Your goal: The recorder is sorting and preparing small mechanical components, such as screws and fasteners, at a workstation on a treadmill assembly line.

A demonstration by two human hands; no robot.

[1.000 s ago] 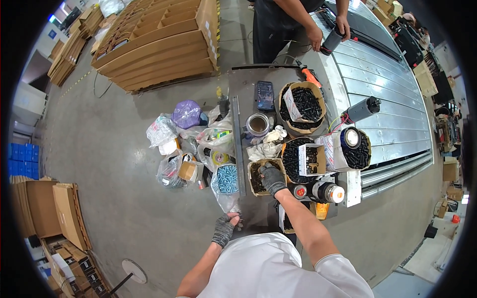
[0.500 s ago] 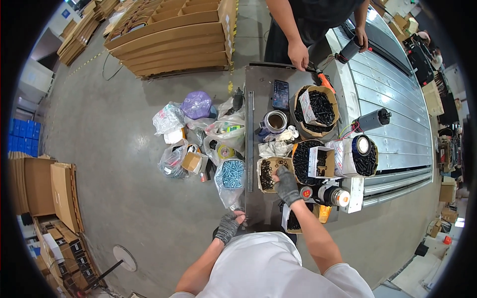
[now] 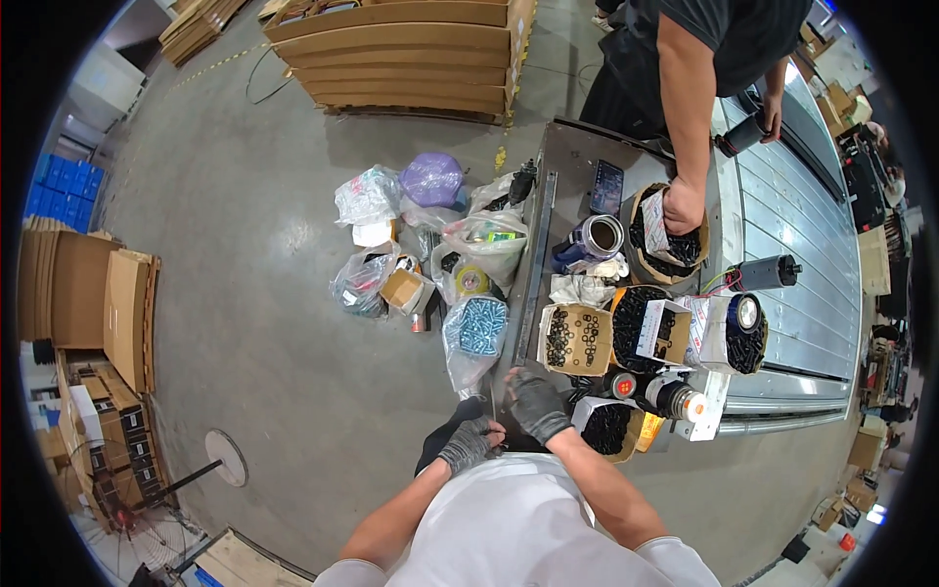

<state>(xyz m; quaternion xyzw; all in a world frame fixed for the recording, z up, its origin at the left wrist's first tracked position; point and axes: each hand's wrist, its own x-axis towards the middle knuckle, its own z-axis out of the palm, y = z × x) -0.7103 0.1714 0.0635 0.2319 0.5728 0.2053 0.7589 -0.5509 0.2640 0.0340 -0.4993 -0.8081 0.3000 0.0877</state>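
My left hand (image 3: 471, 444), in a grey fingerless glove, is at the near edge of the dark table with thumb and fingertips pinched together; what they hold is too small to make out. Close beside it on the right, my right hand (image 3: 534, 402), gloved the same way, has curled fingers whose contents are hidden. Just beyond the right hand stands an open cardboard box (image 3: 591, 366) with many small black rings (image 3: 560, 339) in it. To the right of that hand is a box of black screws (image 3: 604, 428).
A clear bag of bluish screws (image 3: 482, 326) hangs by the table's left edge, near other bags. Tubs of black screws (image 3: 641, 328), a steel mug (image 3: 603, 235) and a phone (image 3: 606, 187) crowd the tabletop. A co-worker's hand (image 3: 683, 207) reaches into the far tub.
My right hand has left the ring box and come back beside my left hand. The co-worker's hand has moved from an orange-handled tool to the far screw tub. The view has shifted.
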